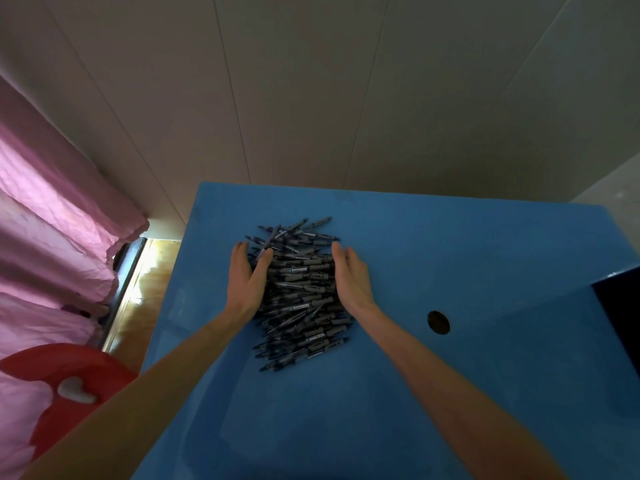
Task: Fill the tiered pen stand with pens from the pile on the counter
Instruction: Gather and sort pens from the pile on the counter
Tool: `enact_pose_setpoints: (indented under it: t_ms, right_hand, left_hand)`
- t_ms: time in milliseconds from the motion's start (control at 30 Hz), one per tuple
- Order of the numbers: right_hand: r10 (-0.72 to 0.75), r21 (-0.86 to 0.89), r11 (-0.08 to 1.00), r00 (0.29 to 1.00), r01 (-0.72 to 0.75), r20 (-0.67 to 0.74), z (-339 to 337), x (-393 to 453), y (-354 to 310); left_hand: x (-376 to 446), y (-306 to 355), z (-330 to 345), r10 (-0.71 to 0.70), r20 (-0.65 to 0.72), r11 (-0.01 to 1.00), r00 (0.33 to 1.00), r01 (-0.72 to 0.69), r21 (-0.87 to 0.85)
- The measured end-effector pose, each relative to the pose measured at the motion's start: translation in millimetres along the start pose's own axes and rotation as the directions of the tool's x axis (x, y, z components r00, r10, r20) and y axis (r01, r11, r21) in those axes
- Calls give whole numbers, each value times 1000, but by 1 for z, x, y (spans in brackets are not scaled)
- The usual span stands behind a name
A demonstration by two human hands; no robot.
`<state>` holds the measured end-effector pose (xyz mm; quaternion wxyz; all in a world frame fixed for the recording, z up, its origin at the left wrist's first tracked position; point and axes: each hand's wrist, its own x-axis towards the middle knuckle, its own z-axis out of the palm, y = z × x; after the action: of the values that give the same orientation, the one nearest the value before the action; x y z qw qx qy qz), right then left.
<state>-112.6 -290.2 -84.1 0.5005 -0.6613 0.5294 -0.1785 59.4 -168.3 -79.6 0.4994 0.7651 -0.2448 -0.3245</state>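
A head-worn camera looks down on a bright blue, smooth-topped counter (450, 271) that fills the lower right of the view. At 9 o'clock from the counter's middle hangs a crumpled pink fabric curtain (52, 220), and at 8 o'clock sits a round red plastic object (69, 368) with a small white heart-shaped piece (74, 390) on it. Between curtain and counter a strip of glossy wooden floor (138, 289) shows. Pale panelled wall (311, 81) rises at 12 o'clock. At 3 o'clock a dark navy box-like edge (620, 306) juts in from the frame's border; what it is cannot be told. A small round dark hole (438, 322) pierces the counter at 4 o'clock from the pens.

Near the counter's middle lies a dense heap of dark grey and black pens (301, 296), stacked mostly crosswise. The left hand (247, 278) presses against the heap's 9 o'clock side, fingers straight and together, thumb lying over the nearest pens. The right hand (349, 278) stands on edge against the 3 o'clock side, fingers straight, palm facing the pens. Both hands are flat and relaxed rather than curled; neither grips a pen. The heap sits between the two palms, touching both, with loose pens spilling past the fingertips at 12 o'clock and past the wrists at 6 o'clock. Both bare forearms reach in from the lower edge.
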Motion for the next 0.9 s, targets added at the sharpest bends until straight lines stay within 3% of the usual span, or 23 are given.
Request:
enact_pose_setpoints:
  t_ms: [100,200,267,400,533,600,767,900]
  right_hand:
    - [-51,-178,984,990,28,-130,-7,17,-16]
    - [-207,-329,925,978,192,-12,-11,60,-40]
    - [-246,-400,870,957,289,155,-6,89,-56]
    - [-140,-497,786,890,366,434,15,123,-66]
    - [-157,-459,815,897,354,413,22,117,-66]
    - [-135,-409,858,906,309,402,19,104,-67]
    - [-75,-417,868,902,268,425,16,83,-71]
    - [-37,-356,912,906,203,421,13,81,-75]
  left_hand:
    - [10,-2,-2,59,-1,986,998,-58,157]
    - [16,-2,-3,87,43,959,995,-95,266]
    - [16,-3,-4,88,11,973,996,-88,213]
    - [22,5,-9,32,-52,991,998,-25,132]
    - [22,13,-6,-56,-54,997,997,52,-57]
    - [22,14,-5,-78,-27,995,997,76,-68]
    - [30,10,-5,44,54,991,998,-51,126]
    - [35,1,-3,209,134,853,969,-248,459]
